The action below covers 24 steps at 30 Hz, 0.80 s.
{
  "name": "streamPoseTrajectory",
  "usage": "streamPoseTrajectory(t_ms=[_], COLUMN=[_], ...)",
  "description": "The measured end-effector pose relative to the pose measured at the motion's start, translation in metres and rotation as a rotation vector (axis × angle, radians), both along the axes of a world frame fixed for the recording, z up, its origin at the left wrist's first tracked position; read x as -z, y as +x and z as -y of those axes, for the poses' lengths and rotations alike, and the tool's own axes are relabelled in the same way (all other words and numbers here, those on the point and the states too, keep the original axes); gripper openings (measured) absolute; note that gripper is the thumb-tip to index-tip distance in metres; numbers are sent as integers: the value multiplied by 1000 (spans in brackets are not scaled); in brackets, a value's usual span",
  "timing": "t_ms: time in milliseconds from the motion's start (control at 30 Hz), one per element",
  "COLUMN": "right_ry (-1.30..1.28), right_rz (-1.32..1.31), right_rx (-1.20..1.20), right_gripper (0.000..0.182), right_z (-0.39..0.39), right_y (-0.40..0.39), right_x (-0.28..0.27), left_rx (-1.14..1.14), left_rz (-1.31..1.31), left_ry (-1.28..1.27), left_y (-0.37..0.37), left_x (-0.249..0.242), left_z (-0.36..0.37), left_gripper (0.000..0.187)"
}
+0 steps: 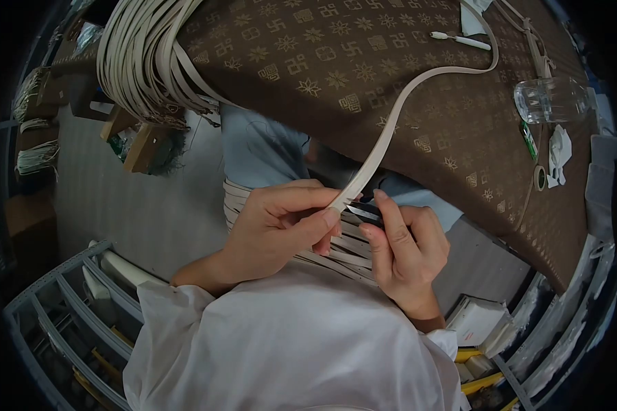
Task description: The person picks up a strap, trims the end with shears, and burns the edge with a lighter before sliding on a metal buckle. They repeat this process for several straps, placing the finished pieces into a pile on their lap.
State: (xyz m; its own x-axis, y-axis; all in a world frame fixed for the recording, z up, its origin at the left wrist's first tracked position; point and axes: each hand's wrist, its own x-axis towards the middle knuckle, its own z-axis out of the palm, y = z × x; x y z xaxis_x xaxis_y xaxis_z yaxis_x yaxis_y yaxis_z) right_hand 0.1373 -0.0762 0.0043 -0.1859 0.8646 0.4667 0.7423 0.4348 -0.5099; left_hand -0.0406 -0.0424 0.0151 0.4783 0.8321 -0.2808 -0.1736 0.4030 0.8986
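Note:
A long, flat cream strap point(389, 130) curves down from the table, its near end pinched between the thumb and fingers of my left hand point(281, 222). My right hand point(408, 246) grips a small dark cutting tool point(365, 214) with a pale metal blade. The blade's tip is right at the edge of the strap, close beside my left thumb. Both hands are above my lap, in front of a white shirt. More cream straps point(339, 250) lie across my lap beneath the hands.
A brown patterned cloth covers the table point(363, 75). A thick bundle of cream straps point(140, 58) hangs over its left edge. On the right are a clear plastic bottle point(552, 101), a tape roll point(539, 178), crumpled tissue point(559, 154) and a white pen-like tool point(461, 40).

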Motion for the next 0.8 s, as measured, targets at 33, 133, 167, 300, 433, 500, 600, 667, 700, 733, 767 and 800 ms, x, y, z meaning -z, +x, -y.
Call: streamPoseTrajectory(t_ms=[33, 133, 167, 300, 433, 500, 600, 667, 700, 733, 767, 800], right_ry=[-9, -17, -17, 0, 6, -21, -44, 52, 56, 71, 88, 99], right_rz=[9, 16, 15, 27, 50, -15, -64, 1, 3, 37, 70, 70], right_rx=[-2, 19, 22, 30, 33, 5, -67, -187, -200, -270, -338, -345], right_gripper=[40, 40, 40, 40, 40, 40, 40, 38, 38, 36, 34, 34], right_z=[0, 0, 0, 0, 1, -4, -16, -30, -36, -42, -46, -47], right_y=[0, -1, -2, -2, 0, 6, 17, 25, 27, 28, 27, 24], right_x=[0, 1, 1, 2, 2, -1, -21, -27, -29, -31, -33, -34], left_rx=[3, -7, -11, -22, -31, 90, 151, 169, 203, 190, 203, 219], left_rz=[-3, -10, -12, -21, 2, 7, -66, -39, -11, -9, -15, -22], left_ry=[0, 15, 23, 2, -17, -97, -76, -68, -56, -50, -78, -102], left_y=[0, 1, 1, 1, 0, -9, -15, -21, -23, -25, -26, -28], left_x=[-1, -1, -1, 0, -1, -1, -10, -10, -11, -13, -15, -17], left_z=[0, 0, 0, 0, -1, -6, -16, -19, -20, -21, -22, -24], left_gripper=[22, 22, 23, 23, 22, 23, 22, 22, 22, 22, 22, 22])
